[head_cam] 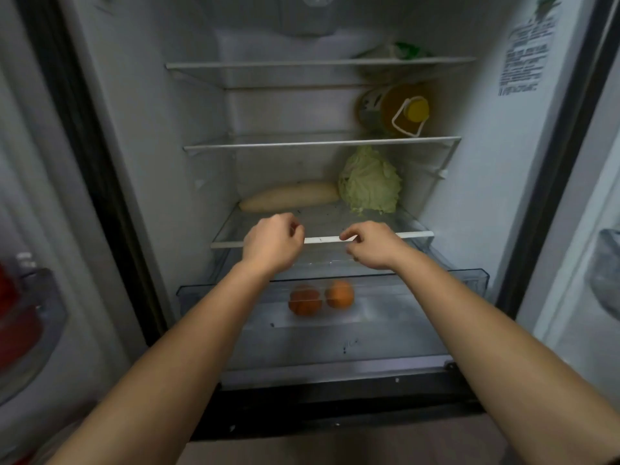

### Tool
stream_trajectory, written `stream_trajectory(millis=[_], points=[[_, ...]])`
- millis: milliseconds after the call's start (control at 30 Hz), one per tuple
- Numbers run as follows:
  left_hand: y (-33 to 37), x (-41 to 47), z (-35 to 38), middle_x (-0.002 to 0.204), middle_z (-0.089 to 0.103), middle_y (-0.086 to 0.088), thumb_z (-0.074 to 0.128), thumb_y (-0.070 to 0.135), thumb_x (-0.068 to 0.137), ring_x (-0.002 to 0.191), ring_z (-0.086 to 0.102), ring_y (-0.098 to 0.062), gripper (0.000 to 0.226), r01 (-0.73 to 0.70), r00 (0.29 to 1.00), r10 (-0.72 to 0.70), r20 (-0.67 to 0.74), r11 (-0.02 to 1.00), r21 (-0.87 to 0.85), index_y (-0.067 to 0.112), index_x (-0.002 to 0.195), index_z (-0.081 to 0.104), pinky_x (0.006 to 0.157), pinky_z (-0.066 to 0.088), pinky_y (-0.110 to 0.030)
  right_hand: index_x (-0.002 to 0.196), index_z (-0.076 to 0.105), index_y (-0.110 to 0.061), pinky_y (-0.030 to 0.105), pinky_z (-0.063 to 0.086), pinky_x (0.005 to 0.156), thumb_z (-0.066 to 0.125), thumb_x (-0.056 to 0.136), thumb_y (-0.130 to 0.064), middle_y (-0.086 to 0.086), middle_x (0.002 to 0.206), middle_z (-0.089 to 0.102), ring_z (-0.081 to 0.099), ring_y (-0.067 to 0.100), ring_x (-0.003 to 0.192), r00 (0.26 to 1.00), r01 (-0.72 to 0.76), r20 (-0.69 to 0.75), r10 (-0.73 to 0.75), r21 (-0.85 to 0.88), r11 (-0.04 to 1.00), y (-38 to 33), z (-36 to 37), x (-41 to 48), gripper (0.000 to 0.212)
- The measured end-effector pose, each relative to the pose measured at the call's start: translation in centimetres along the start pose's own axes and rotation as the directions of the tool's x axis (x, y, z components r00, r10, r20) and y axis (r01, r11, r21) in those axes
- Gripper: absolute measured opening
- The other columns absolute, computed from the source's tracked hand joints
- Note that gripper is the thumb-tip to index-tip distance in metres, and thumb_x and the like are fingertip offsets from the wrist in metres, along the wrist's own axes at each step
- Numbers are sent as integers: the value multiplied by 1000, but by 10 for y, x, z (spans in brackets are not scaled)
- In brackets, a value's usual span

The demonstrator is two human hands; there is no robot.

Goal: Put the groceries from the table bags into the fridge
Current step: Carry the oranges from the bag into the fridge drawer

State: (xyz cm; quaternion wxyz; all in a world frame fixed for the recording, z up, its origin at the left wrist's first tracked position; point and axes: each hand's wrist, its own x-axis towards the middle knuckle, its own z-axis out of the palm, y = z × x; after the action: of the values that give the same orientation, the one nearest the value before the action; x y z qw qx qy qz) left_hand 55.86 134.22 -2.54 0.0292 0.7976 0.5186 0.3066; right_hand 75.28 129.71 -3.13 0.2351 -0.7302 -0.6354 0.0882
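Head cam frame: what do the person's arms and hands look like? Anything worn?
The left hand and right hand are bare: no gloves, rings, watch or wristband visible. The left forearm and right forearm are bare too, with no sleeve clearly showing down to the frame's bottom edge. No markings or bandages visible. Upper arms are out of view.

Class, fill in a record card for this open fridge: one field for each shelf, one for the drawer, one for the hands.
top shelf: green-and-white packet, right side
second shelf: oil bottle on its side, yellow cap facing front
third shelf: cabbage at right; pale root vegetable beside it, left
drawer: two orange fruits, side by side
hands: left hand, right hand, fingers curled at the third shelf's front edge; grip unclear
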Motion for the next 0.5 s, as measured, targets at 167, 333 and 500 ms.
stream_trajectory(millis=[167,333,500], points=[[2,-46,1,96,70,-4,47,35,96,92,62,-30,27,-62,970,45,-241,996,-63,19,95,68,72,49,-38,118,68,-29,34,49,79,50,96,-30,-5,110,72,63,23,107,944,70,-315,-98,-100,993,-8,4,-54,29],[-11,-85,-4,104,69,-4,47,36,94,98,61,-28,31,-106,919,84,-385,994,-36,15,103,69,80,48,-40,119,66,-21,38,50,85,52,97,-34,4,115,68,61,26,109,841,203,-501,-204,-58,977,-17,35,-73,29],[-41,-125,-17,124,62,-9,51,34,95,117,56,-28,37,-35,856,50,-515,999,40,11,119,65,96,44,-40,132,60,-17,44,43,102,52,98,-36,11,139,56,50,30,128,776,320,-566,-277,-25,947,-39,72,-66,40]])
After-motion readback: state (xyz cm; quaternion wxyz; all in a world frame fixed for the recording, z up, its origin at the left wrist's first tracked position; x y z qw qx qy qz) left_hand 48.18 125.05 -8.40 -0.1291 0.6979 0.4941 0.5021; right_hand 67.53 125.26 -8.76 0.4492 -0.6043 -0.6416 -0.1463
